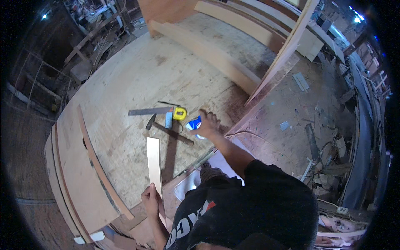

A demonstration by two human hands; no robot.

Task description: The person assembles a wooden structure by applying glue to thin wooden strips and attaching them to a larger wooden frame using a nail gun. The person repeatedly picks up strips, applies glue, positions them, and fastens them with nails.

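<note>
My left hand (153,201) grips a long, pale, flat wooden strip (153,160), which stands up from it beside the table edge. My right hand (209,124) is on a small blue-and-white packet (194,125) at the table's near right, its fingers partly around it. Just left of that packet lie a yellow tape measure (180,113) and a try square with a metal blade (146,111) and a light blue stock. A hammer (173,132) with a dark head and wooden handle rests below the square. Between them is a thin dark pencil-like stick (168,103).
The worktable (121,91) has a stained plywood top. A wooden board (204,52) and an upright panel (283,54) stand on its far right side. Curved wooden strips (100,166) lie at the left. Scrap wood (333,162) litters the floor on the right.
</note>
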